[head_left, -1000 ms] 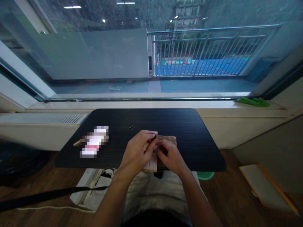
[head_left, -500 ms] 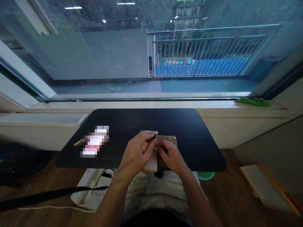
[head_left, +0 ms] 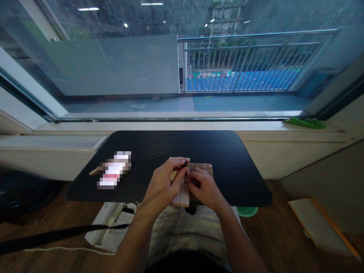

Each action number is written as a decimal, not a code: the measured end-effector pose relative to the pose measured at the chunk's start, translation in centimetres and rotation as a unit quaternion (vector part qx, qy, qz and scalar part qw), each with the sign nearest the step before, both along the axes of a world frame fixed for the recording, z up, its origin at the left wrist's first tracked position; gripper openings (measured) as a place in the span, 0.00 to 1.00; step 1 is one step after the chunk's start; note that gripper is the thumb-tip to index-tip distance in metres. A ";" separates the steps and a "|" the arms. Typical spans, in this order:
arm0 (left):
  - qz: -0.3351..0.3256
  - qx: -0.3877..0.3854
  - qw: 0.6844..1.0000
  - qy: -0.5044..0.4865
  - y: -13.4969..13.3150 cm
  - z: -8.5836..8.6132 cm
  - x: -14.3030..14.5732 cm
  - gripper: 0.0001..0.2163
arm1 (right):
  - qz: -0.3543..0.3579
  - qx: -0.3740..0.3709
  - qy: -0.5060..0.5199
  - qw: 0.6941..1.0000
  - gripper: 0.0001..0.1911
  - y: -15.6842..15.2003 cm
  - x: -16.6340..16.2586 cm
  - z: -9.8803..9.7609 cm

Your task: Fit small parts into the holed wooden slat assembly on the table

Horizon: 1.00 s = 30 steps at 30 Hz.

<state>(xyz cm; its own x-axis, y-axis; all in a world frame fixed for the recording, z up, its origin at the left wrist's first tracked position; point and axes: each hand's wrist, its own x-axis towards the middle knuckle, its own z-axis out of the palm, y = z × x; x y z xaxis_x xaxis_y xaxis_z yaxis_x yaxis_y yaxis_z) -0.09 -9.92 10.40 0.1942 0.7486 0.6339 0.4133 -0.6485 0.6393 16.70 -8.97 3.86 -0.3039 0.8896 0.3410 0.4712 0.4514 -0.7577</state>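
My left hand is closed, its thumb and fingertips pinching a small dark piece over pale wooden boards. Right beside those fingertips, my right hand has its thumb and fingers drawn together; a tiny glint shows there, too small to name. The wooden boards lie at the near edge of the black table, with a thin seam running between them. A brown block that looks wrapped in clear film sits partly under my right hand. Much of the wood is hidden by my hands.
Small screws or nails lie on the black table. To the left are a blurred-out flat item and a wooden stick. A windowsill with a green cloth runs behind. A green basin shows below.
My right fingers have shifted and curled slightly differently beside the left fingertips. The left hand keeps its pinch in the same place.
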 end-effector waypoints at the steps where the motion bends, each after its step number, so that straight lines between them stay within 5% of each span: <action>1: -0.001 -0.001 1.000 0.001 0.0 -0.1 0.0 0.10 | -0.003 0.003 -0.004 1.000 0.09 0.0 0.0 0.0; 17: 0.001 0.037 0.999 -0.009 0.2 -0.2 0.3 0.09 | 0.013 0.010 -0.002 1.000 0.11 0.5 0.0 -0.7; 30: 0.084 0.038 0.996 0.011 0.3 0.2 0.2 0.06 | -0.010 -0.008 0.027 1.000 0.09 0.2 0.0 -0.4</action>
